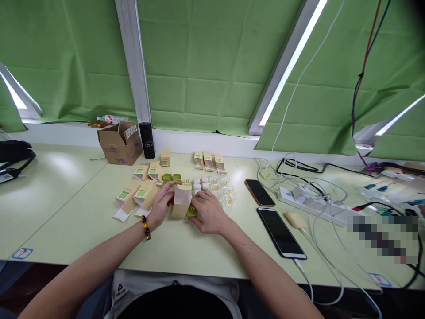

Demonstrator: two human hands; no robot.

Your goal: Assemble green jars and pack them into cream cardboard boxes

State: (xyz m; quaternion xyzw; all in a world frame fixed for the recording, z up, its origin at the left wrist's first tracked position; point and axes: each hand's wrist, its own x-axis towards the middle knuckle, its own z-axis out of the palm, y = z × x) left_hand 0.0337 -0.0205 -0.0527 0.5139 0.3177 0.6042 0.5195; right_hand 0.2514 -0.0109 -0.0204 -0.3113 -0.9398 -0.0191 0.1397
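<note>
A small open kraft-paper box (181, 203) stands upright between my hands. My left hand (161, 204) is closed around its left side, with the fingertips partly hidden behind it. Close to the box's right side, my right hand (209, 213) pinches a small olive-green square piece (191, 212), partly covered by the fingers. Just beyond the hands are more green square pieces (168, 177), tiny yellowish parts (186, 181), pale pink blocks (201, 180) and clear plastic cups (223, 187). Several open kraft boxes with green labels (146, 194) lie left of my left hand.
Three open boxes (208, 161) and a single box (165, 157) stand farther back. A cardboard carton (120, 144) and a black bottle (147, 141) are at back left. Two phones (281, 232), a power strip (312, 204) and tangled cables occupy the right.
</note>
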